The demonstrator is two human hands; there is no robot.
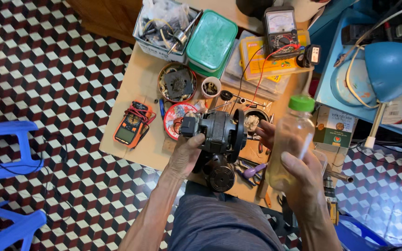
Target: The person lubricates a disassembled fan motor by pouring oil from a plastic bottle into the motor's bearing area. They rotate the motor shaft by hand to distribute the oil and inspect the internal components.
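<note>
A floor of red, black and white cube-pattern tiles (pixel 70 69) fills the left of the frame, with a low wooden worktable (pixel 138 83) in the upper middle and blue plastic chairs (pixel 5 153) at the lower left. In the head view, the left hand (pixel 187 153) is closed around a black electric motor (pixel 219 132) at the centre of the frame, held above the table's near edge. The right hand (pixel 298 172), right of centre, grips a clear plastic bottle (pixel 294 144) with a green cap (pixel 301 103), upright and just beside the motor.

On the table, an orange multimeter (pixel 129 125) lies left of the motor; a round tin of parts (pixel 177 82) and a green-lidded box (pixel 211 41) sit above it. An analogue meter (pixel 281 28) with red and black leads rests on a yellow case (pixel 261 60) at the upper centre. A blue desk lamp (pixel 391 65) stands at the upper right.
</note>
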